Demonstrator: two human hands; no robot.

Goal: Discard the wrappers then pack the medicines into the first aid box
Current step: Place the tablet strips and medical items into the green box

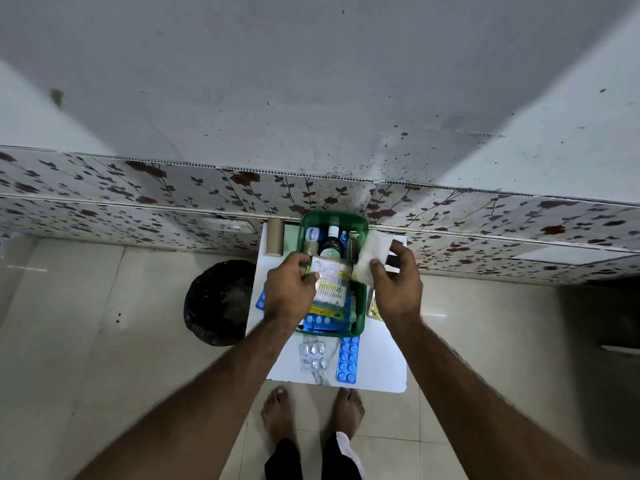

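Nearest the camera, two bare feet (pixel 311 410) stood on the tiled floor at 6 o'clock of a small white table (pixel 381 358). On the table's near edge lay a silver blister pack (pixel 312 356) and, just beside it at its 3 o'clock, a blue strip (pixel 348 358) of tablets. Beyond them sat the green box (pixel 360 317), already holding blue strips, a dark bottle (pixel 330 244) and a white tub (pixel 314 234).

Over the box, the left hand (pixel 289 289) was clamped on a clear labelled pack (pixel 329 282), its fingers curled round the pack's left edge. The right hand (pixel 394 285), at 3 o'clock of the box, pinched a crumpled white wrapper (pixel 372 252) between thumb and fingers.

At 9 o'clock of the table stood a black-lined bin (pixel 218 303). A cardboard tube (pixel 275 237) lay at 11 o'clock of the box, against the floral wall panel (pixel 138 202).
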